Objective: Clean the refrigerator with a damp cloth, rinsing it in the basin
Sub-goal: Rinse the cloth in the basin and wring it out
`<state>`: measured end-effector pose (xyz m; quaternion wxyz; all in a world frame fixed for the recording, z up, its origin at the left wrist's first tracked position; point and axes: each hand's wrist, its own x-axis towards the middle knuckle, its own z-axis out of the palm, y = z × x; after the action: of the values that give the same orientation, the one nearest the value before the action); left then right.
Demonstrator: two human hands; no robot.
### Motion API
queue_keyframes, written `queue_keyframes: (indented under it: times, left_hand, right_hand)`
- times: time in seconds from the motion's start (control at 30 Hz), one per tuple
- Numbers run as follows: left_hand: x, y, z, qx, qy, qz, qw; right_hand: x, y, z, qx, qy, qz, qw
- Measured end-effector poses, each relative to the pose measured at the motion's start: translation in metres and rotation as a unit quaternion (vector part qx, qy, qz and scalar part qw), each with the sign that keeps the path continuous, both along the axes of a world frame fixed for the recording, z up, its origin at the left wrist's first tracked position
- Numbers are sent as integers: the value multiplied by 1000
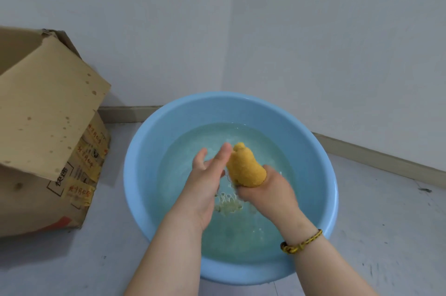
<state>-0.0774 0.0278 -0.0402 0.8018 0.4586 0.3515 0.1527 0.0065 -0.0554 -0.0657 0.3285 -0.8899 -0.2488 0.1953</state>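
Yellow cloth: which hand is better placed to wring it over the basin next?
Right. The right hand grips the yellow cloth above the basin; the left hand is open beside it.

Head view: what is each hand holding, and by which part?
The right hand grips the bunched yellow cloth by its lower end, over the basin. The left hand holds nothing; its straight fingers lie beside the cloth's top.

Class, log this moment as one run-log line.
step: rinsing | right hand: grips yellow cloth | left hand: open beside cloth | blue basin: water inside
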Motion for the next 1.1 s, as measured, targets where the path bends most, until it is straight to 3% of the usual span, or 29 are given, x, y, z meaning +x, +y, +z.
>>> queue_keyframes:
  times: [0.07, 0.1, 0.17, 0.27, 0.37, 0.43, 0.53, 0.73, 0.9, 1.1]
  left_hand:
    - [3, -4, 3, 28, 33, 10, 999]
    - [5, -8, 3, 41, 42, 37, 998]
    - [8, -7, -1, 54, 72, 122, 988]
    - [7, 3, -13, -17, 57, 149, 987]
    - [8, 6, -18, -87, 1, 138, 987]
    - [11, 6, -16, -63, -27, 142, 987]
    - [12, 10, -10, -13, -80, 149, 986]
    - [13, 11, -10, 48, -97, 149, 983]
    - [16, 15, -7, 45, -110, 125, 985]
    - [16, 14, -10, 22, -138, 81, 987]
  right_hand:
    - [1, -2, -13, -9, -278, 16, 960]
    - [-1, -1, -17, 21, -352, 49, 935]
    - [-12, 2, -16, 63, -381, 100, 917]
    - [-20, 7, -6, 69, -343, 123, 929]
    - [-28, 7, 2, 58, -256, 73, 962]
    - [-33, 8, 5, 81, -108, 43, 990]
    - [-30, 16, 17, 76, -9, 42, 996]
    - [-24, 22, 21, 65, 259, 77, 961]
    - [-31, 22, 8, 126, 331, 57, 934]
    - [-19, 17, 8, 107, 352, 105, 924]
